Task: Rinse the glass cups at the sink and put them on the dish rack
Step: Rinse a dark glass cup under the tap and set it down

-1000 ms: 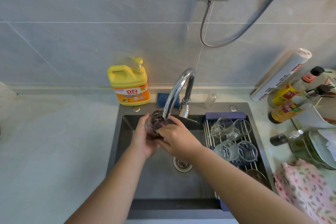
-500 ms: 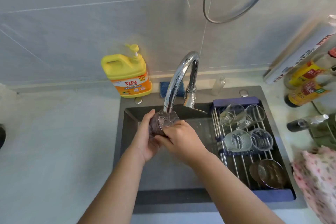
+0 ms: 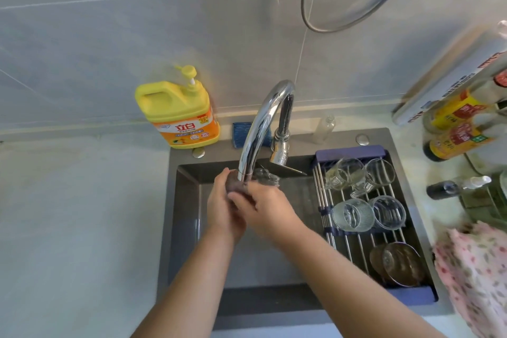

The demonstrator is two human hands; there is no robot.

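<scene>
Both my hands hold one glass cup (image 3: 264, 175) under the spout of the chrome tap (image 3: 260, 129), above the dark sink (image 3: 186, 228). My left hand (image 3: 223, 206) cups it from the left and my right hand (image 3: 264, 207) grips it from the right; most of the cup is hidden behind the spout and my fingers. On the dish rack (image 3: 354, 152) over the sink's right half lie several clear glass cups (image 3: 352, 217) and a brownish glass lid (image 3: 402, 265).
A yellow dish soap jug (image 3: 181, 112) stands behind the sink's left corner, with a blue sponge (image 3: 241, 134) beside the tap. Sauce bottles (image 3: 458, 123) and a foil roll (image 3: 450, 77) crowd the right counter. A pink floral cloth (image 3: 474, 271) lies at the right edge.
The camera has dipped and shifted so the sink sits lower in view. My hands keep the cup under the tap, with the cup turned a little between them.
</scene>
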